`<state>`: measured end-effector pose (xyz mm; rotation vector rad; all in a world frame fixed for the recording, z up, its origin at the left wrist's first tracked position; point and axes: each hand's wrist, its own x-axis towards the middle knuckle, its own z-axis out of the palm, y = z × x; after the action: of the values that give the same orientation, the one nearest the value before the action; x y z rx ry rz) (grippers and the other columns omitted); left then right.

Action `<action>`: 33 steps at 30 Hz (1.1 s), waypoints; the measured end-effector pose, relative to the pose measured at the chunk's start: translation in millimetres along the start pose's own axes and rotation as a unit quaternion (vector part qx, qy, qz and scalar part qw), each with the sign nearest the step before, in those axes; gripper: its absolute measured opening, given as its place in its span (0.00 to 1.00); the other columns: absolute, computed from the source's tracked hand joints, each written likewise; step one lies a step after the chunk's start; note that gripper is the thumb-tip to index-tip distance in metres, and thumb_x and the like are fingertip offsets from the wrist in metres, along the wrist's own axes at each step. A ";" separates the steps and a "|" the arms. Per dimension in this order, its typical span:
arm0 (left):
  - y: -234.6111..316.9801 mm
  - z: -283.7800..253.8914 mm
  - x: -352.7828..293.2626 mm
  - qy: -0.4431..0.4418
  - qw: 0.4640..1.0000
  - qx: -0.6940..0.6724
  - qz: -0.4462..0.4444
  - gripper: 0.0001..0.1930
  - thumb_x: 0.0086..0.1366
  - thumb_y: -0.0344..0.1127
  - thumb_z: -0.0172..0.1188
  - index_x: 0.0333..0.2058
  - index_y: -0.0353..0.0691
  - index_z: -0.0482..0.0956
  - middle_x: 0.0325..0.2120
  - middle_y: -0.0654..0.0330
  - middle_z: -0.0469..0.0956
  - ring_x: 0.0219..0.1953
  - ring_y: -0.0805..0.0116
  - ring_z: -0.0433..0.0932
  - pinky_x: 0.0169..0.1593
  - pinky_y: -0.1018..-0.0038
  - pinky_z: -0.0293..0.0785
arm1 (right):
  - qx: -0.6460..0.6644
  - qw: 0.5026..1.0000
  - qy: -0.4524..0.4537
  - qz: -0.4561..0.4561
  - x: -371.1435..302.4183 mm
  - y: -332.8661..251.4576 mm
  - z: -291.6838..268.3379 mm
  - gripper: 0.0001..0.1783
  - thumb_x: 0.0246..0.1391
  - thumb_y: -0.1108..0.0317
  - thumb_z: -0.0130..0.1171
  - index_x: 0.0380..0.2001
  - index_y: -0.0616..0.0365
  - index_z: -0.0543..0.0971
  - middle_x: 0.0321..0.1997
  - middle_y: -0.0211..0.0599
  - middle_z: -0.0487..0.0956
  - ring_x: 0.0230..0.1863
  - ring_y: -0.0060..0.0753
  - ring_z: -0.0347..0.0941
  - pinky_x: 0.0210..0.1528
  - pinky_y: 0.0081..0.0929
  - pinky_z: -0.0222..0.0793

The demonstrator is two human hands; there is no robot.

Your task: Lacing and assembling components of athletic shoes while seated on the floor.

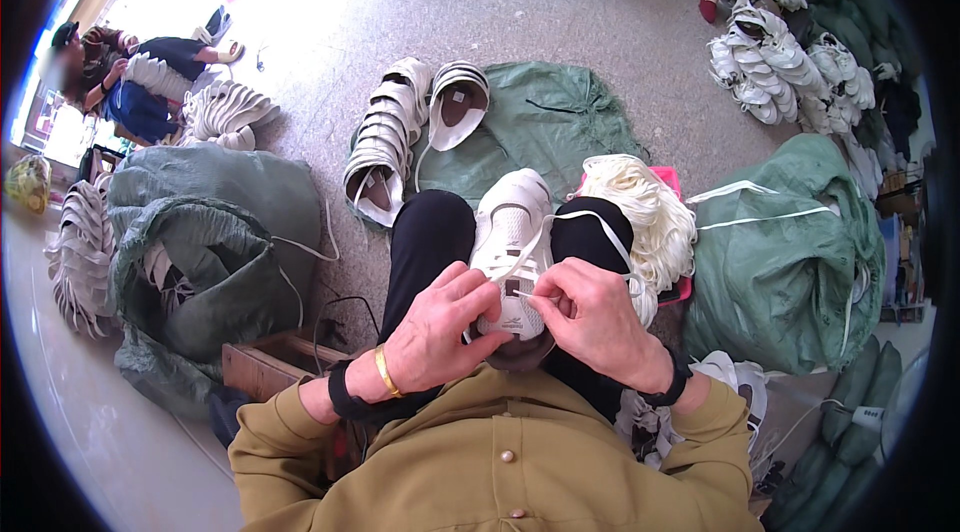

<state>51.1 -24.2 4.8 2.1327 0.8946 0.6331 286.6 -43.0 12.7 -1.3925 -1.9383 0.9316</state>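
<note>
A white sneaker [514,217] lies between my knees, toe pointing away, its tongue and opening toward me. My left hand [440,322] is closed on the sneaker's left side near the eyelets, thumb by the tongue. Just right of the tongue, my right hand [590,310] pinches the end of a white shoelace [527,296] between thumb and fingers. Part of the lace crosses the upper, and a loose length loops over my right knee. Against that knee, a big bundle of cream-white laces [645,217] fills a pink basket [683,288].
Stacked white shoe uppers [388,127] and a single upper [460,107] rest on a flat green sack [540,117] ahead. Bulging green sacks stand left [215,252] and right [790,252]. A wooden box [265,364] sits by my left arm. Two people sit farther off among piled uppers.
</note>
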 end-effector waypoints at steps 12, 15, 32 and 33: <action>7.3 6.1 2.7 -0.065 0.982 0.142 0.106 0.23 0.49 0.41 0.78 0.39 0.43 0.75 0.37 0.59 0.73 0.42 0.57 0.69 0.45 0.63 0.68 | -0.055 0.998 0.031 -0.009 -2.0 6.2 13.1 0.06 0.55 0.75 0.66 0.30 0.60 0.77 0.29 0.44 0.77 0.29 0.52 0.78 0.30 0.45 0.73; 5.1 10.7 2.6 -0.066 0.972 0.177 0.138 0.18 0.51 0.37 0.72 0.37 0.43 0.74 0.34 0.61 0.71 0.40 0.60 0.69 0.44 0.64 0.66 | -0.061 0.998 0.025 -0.007 -0.4 4.6 13.0 0.05 0.54 0.76 0.65 0.30 0.61 0.77 0.29 0.45 0.77 0.30 0.53 0.78 0.31 0.46 0.74; 4.2 10.8 -3.4 0.005 0.981 0.123 0.152 0.10 0.58 0.30 0.69 0.31 0.41 0.74 0.29 0.61 0.70 0.33 0.61 0.68 0.39 0.64 0.65 | 0.175 0.967 -0.008 0.186 3.2 18.7 15.8 0.06 0.58 0.73 0.69 0.31 0.66 0.84 0.25 0.32 0.83 0.23 0.14 0.74 0.26 0.20 0.69; 4.1 11.0 -2.9 0.004 0.981 0.120 0.151 0.10 0.58 0.30 0.69 0.31 0.41 0.74 0.29 0.61 0.70 0.33 0.61 0.69 0.39 0.64 0.65 | 0.243 0.946 -0.003 0.213 1.4 21.8 18.0 0.07 0.60 0.72 0.70 0.33 0.67 0.85 0.25 0.27 0.83 0.24 0.08 0.72 0.26 0.15 0.68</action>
<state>58.1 -33.2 0.6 2.5140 0.6824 0.7145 284.4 -40.7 -15.4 -1.5166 -1.2903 1.4941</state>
